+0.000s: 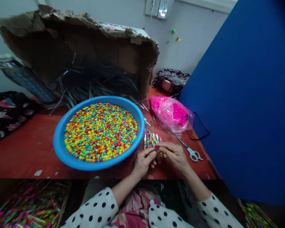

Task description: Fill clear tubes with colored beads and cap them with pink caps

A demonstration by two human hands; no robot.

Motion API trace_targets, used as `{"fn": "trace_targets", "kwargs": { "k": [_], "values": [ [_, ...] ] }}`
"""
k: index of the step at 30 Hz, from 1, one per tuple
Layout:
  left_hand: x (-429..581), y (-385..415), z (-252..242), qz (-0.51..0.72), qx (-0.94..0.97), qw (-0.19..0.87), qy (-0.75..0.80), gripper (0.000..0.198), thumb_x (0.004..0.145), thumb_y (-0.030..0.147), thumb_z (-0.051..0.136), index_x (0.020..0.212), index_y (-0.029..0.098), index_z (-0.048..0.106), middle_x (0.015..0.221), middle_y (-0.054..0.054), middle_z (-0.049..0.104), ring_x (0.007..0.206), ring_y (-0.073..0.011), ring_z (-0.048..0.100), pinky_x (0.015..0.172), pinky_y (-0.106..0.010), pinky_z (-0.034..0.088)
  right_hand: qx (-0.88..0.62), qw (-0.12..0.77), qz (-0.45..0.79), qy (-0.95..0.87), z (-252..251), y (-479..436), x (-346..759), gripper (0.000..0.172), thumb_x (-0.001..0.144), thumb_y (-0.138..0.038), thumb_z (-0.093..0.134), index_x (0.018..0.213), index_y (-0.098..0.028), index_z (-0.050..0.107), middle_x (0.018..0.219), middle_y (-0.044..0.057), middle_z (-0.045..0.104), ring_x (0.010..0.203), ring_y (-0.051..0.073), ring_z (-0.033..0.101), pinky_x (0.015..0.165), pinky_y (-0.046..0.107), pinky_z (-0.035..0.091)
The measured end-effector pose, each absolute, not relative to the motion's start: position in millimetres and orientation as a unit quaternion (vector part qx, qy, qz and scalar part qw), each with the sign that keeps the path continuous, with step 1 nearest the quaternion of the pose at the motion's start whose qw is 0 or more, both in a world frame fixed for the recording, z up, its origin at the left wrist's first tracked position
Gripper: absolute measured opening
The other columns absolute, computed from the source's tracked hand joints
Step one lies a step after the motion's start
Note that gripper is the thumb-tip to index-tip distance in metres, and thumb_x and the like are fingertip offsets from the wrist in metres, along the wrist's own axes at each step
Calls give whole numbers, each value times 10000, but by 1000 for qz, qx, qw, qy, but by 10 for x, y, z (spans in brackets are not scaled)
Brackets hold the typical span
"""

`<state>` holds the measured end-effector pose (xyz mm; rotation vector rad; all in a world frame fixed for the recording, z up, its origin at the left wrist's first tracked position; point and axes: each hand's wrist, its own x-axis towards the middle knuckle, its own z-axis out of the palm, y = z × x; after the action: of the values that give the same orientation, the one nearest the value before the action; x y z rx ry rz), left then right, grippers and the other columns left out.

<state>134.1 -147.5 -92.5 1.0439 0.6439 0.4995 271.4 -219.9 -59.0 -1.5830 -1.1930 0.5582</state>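
My left hand (143, 161) and my right hand (174, 154) meet near the front edge of the red table. Both have thumb and fingers pinched together, fingertips close to each other. What they pinch is small and mostly hidden by the fingers. Right behind and beneath them lies a bunch of clear tubes (149, 139) filled with colourful pieces. A blue basin (59, 152) stands to the left of my left hand, holding a broad layer of small multicoloured pieces (102, 131). Scissors with pale handles (193, 154) rest to the right of my right hand.
A torn cardboard box (137, 71) full of clear empty tubes (97, 84) lies behind the basin. A plastic bag of pink pieces (171, 114) sits at the right, near a blue partition (247, 110). A bottle (26, 79) and a dark floral bag (9, 114) are at left.
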Motion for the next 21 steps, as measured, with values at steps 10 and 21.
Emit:
{"fn": "trace_targets", "kwargs": {
  "k": [10,21],
  "values": [
    [1352,-1449,-994,223,439,818,298,415,714,434,639,952,97,682,452,23,525,374,-67,444,372,-178,314,-656,530,189,-504,-792,-2200,2655,202,788,-268,637,978,-263,705,936,41,718,880,186,660,821,326,523],
    [1388,-1441,-1038,229,457,794,330,475,733,429,603,1040,69,647,401,48,477,322,-49,363,336,-168,249,-689,515,48,-508,-906,-2141,2401,223,838,-229,530,984,-228,697,946,70,712,914,204,641,860,374,492]
  ]
}}
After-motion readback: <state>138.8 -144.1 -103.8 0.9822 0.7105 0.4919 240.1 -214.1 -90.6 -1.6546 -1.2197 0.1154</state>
